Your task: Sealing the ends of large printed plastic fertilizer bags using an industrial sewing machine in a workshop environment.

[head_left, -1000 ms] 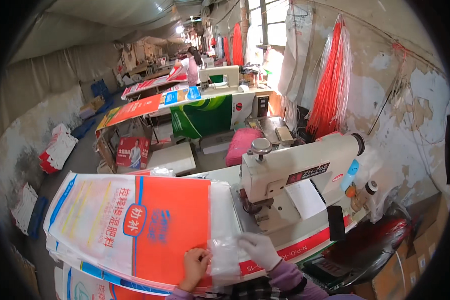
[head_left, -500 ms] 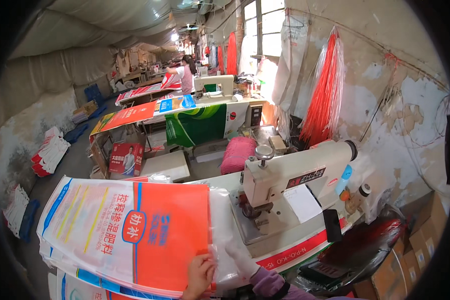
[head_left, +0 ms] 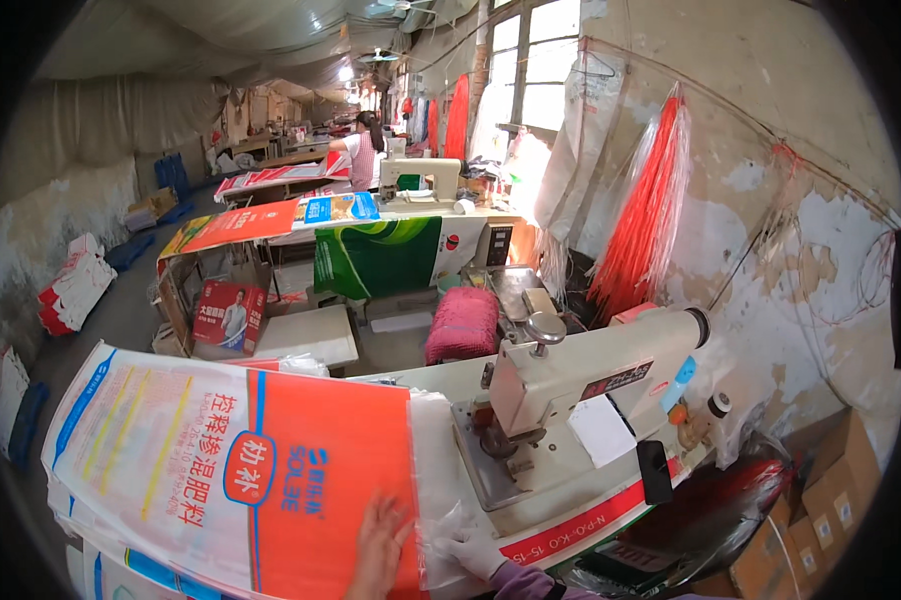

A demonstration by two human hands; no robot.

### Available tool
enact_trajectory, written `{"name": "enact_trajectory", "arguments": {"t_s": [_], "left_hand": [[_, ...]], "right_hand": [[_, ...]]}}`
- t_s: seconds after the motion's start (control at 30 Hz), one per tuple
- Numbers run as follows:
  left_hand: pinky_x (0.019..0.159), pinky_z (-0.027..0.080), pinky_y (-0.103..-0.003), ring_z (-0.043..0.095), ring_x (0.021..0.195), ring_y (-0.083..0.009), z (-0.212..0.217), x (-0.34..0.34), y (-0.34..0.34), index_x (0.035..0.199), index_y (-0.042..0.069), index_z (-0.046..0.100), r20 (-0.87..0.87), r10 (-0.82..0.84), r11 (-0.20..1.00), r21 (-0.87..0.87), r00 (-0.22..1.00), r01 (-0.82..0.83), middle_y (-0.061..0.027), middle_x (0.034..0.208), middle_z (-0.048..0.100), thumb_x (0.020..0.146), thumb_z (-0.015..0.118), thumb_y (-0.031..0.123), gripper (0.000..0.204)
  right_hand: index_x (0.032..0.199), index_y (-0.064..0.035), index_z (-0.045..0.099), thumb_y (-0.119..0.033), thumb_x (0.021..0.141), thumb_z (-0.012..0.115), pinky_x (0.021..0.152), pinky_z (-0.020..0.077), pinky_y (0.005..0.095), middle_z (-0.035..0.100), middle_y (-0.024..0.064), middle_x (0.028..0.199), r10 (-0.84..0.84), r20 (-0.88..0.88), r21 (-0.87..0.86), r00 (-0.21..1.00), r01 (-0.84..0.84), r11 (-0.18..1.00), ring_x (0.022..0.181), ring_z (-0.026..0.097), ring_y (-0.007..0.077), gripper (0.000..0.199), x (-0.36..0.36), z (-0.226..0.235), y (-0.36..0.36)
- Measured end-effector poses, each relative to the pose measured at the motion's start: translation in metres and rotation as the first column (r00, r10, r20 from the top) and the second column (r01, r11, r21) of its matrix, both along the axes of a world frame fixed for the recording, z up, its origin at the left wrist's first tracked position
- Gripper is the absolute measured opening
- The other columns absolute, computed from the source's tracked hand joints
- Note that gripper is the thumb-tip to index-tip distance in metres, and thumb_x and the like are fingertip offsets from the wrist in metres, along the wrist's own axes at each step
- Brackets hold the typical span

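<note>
A stack of printed sacks (head_left: 331,440), white and orange on top, lies on the table in front of me. Clear plastic liner (head_left: 436,470) sticks out along the stack's right edge. My bare left hand (head_left: 383,540) rests on the orange part of the top sack, its fingers stretched out. Wearing a white glove, my right hand (head_left: 474,550) has its fingers closed at the liner beside that edge. A cream sewing machine (head_left: 581,380) stands just beyond and to the right of the hands.
A dark phone (head_left: 655,472) and white paper (head_left: 602,430) lie by the machine. Behind it are a pink twine roll (head_left: 463,325) and hanging red-white strands (head_left: 643,220). Cardboard boxes (head_left: 821,500) stand at right. Farther off, a person (head_left: 364,155) works at another table.
My left hand has gone from curled fingers at the sack's edge to fingers laid out on the orange surface. My right hand has shifted down along the liner. The view has turned slightly.
</note>
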State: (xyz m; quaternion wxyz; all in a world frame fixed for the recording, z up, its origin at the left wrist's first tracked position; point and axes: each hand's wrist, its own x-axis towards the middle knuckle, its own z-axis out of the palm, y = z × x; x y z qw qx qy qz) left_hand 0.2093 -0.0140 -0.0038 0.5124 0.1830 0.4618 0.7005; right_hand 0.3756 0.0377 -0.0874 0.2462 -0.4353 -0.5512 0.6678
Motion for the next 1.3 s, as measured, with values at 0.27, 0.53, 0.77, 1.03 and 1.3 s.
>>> {"name": "enact_trajectory", "arguments": {"t_s": [0.27,0.53,0.77,1.03,1.3], "left_hand": [[0.097,0.047,-0.038,0.055,0.112,-0.0227,-0.017,-0.045,0.022,0.15,0.014,0.024,0.265,0.284,0.954,0.017,0.921,-0.299,-0.0094,0.13,0.048,0.09,0.053,0.002,0.068],[0.085,0.053,-0.037,0.061,0.106,-0.0248,0.041,-0.03,0.012,0.15,0.013,0.023,0.094,-0.085,0.996,0.029,0.992,0.082,-0.0119,0.122,0.055,0.089,0.055,0.003,0.07],[0.079,0.053,-0.034,0.066,0.088,-0.0228,0.062,-0.058,0.078,0.146,0.006,0.028,-0.439,-0.065,0.979,0.145,0.896,0.142,-0.0112,0.091,0.068,0.091,0.055,0.001,0.062],[0.075,0.05,-0.033,0.062,0.086,-0.0207,0.0,0.014,-0.022,0.096,0.002,0.063,-0.769,-0.326,0.944,-0.241,0.55,0.223,-0.0111,0.088,0.064,0.079,0.074,0.013,0.023],[0.062,0.05,-0.031,0.06,0.068,-0.0164,-0.021,-0.009,-0.028,0.095,0.004,0.066,-0.561,-0.314,0.949,-0.158,0.766,0.274,-0.007,0.081,0.065,0.083,0.07,0.005,0.012]], "right_hand": [[0.099,-0.0039,0.071,-0.027,0.095,0.056,0.066,0.0484,0.0252,0.068,0.0018,0.084,0.134,0.347,0.096,0.928,-0.177,0.979,0.076,0.061,0.0097,0.028,0.009,-0.001,0.011],[0.101,-0.0027,0.07,-0.024,0.096,0.058,0.071,0.0494,0.0254,0.068,0.0016,0.095,0.26,-0.098,-0.195,0.961,-0.275,0.941,0.082,0.063,0.0121,0.025,0.02,0.017,0.015],[0.099,-0.0023,0.07,-0.029,0.091,0.063,0.08,0.047,0.0279,0.068,0.0054,0.092,0.135,0.266,0.039,0.954,-0.151,0.988,0.09,0.061,0.0144,0.028,0.011,-0.003,0.014],[0.136,-0.0176,0.055,-0.037,0.095,0.055,0.106,0.0392,0.0327,0.059,0.0172,0.131,0.094,-0.25,-0.025,0.964,-0.104,0.994,0.121,0.055,0.0267,0.045,0.01,0.006,-0.004],[0.11,-0.0008,0.066,-0.026,0.096,0.06,0.078,0.049,0.0273,0.064,0.0005,0.102,-0.025,-0.189,-0.222,0.982,-0.018,0.975,0.093,0.058,0.0116,0.029,-0.021,0.055,-0.012]]}}
